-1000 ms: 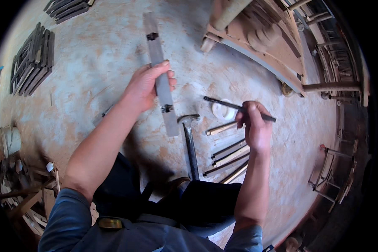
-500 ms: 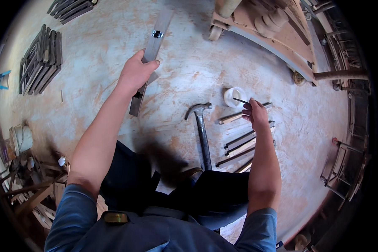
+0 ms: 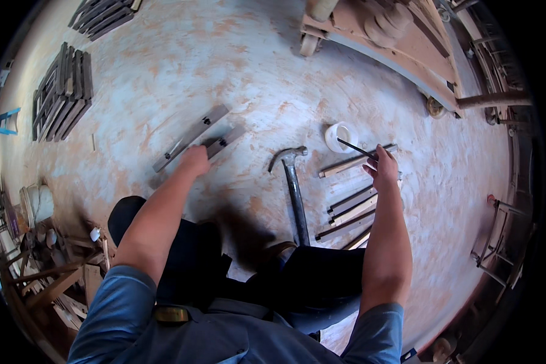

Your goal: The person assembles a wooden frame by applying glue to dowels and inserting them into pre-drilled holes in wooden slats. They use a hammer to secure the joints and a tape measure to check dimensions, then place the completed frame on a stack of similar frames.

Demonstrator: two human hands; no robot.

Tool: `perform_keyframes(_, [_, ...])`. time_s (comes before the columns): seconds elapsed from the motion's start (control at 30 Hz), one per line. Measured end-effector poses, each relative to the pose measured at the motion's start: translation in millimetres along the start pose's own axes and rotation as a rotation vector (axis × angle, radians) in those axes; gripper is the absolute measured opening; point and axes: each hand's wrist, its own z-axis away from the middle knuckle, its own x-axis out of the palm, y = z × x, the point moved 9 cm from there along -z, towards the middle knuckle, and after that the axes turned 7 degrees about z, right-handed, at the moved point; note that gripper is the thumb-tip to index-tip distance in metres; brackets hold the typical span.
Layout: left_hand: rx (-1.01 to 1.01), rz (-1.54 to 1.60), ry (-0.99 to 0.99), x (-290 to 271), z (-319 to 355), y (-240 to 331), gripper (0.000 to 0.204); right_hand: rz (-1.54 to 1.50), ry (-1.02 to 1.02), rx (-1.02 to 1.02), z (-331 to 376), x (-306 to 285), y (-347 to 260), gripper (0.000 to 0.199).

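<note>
The right hand [image 3: 383, 170], right of centre, has its grip clamped on a dark stick [image 3: 357, 147], thumb and fingers pinching it near one end. The stick's far tip sits at the opening of a white tub [image 3: 329, 139]; whether it touches the inside cannot be told. The left hand [image 3: 194, 160], left of centre, is curled at the lower end of a short grey bar [image 3: 226, 139]; its fingers are hidden, so I cannot tell if that grip is closed on the wood. A long grey bar [image 3: 182, 144] lies just to the left, nearly parallel, both with dark slots.

To handle this well, I judge a light pinch and a shallow angle suit the stick, so the tub is not tipped; the bars are best held with fingers off the slots.

Between the hands, a claw hammer [image 3: 292, 188] lies on the floor [image 3: 255, 79], in the way of a straight pass. Wood strips [image 3: 353, 209] crowd beneath the right forearm, one near the tub. Farther out are stacked frames [image 3: 64, 91] at upper left and a wheeled desk [image 3: 431, 71] at upper right.
</note>
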Motion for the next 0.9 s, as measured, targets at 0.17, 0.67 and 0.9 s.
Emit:
perform_keyframes(0.17, [0.000, -0.076, -0.066, 19, 0, -18, 0.025, 0.015, 0.087, 0.008, -9, -3, 6, 0.043])
perform_keyframes(0.67, [-0.139, -0.236, -0.226, -2, 18, 26, 0.038, -0.428, 0.203, -0.091, -7, -80, -23, 0.060])
perform_keyframes(0.9, [0.316, 0.572, -0.161, -76, 30, 116, 0.047, -0.113, 0.341, -0.092, 17, -158, 35, 0.043])
